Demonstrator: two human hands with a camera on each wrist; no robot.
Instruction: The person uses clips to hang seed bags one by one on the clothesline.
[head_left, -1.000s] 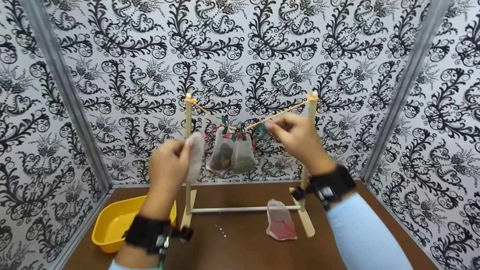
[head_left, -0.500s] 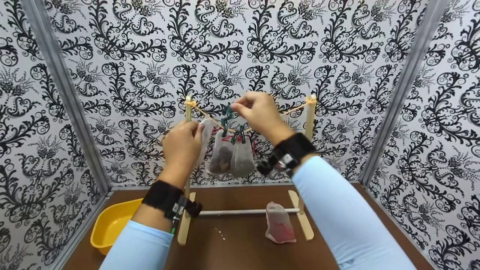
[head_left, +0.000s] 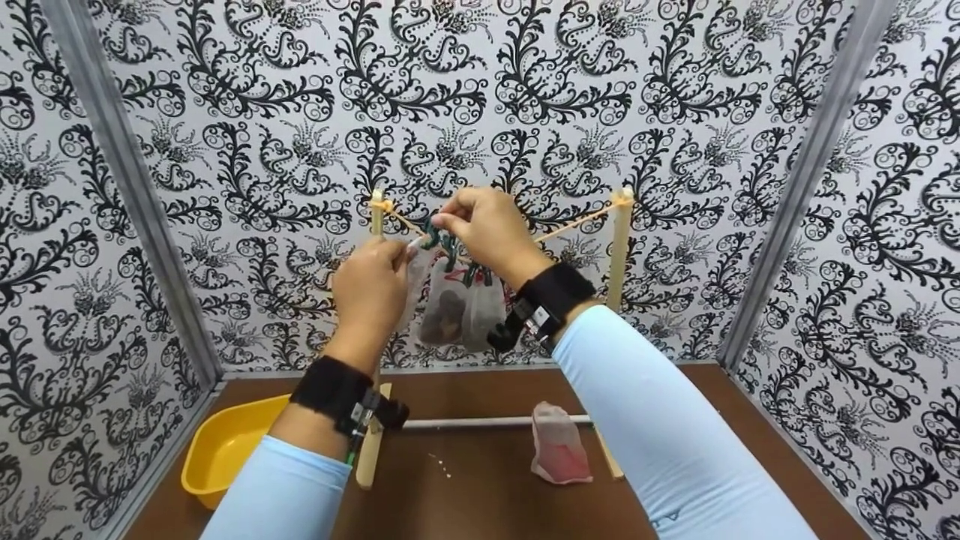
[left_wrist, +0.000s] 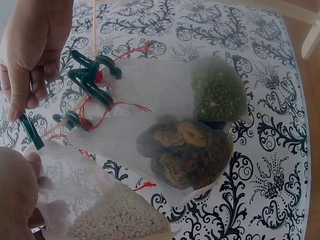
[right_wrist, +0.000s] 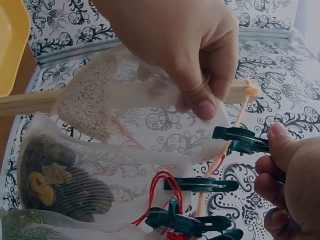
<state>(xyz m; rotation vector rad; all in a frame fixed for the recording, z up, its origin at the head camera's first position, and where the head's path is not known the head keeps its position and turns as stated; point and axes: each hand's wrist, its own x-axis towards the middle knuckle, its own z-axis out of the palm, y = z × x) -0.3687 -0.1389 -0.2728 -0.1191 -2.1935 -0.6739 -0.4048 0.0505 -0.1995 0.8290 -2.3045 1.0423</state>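
My left hand [head_left: 371,285] pinches the top of a white mesh bag [right_wrist: 87,100] of small pale grains, holding it up beside the orange cord [head_left: 577,223]. My right hand [head_left: 487,229] pinches a dark green clothespin [right_wrist: 240,139] by its handles. The clothespin's tips are at the cord and the bag's upper corner. Close by, a mesh bag of dark dried pieces [left_wrist: 182,150] and one of green beans [left_wrist: 220,92] hang from the cord by similar clothespins [right_wrist: 202,185]. Red drawstrings [right_wrist: 155,192] dangle from the bags. In the head view my right hand partly hides the clothespins.
The cord is tied between two wooden posts [head_left: 619,251] joined low down by a white bar [head_left: 480,424]. A mesh bag with pink-red contents [head_left: 559,446] lies on the brown table [head_left: 480,502], front right. A yellow basin [head_left: 217,457] stands at left, and pale crumbs [head_left: 442,466] lie mid-table.
My right hand has moved left along the cord, carrying the clothespin to the pale-grain bag. My left hand has raised that bag up and rightward to the cord.
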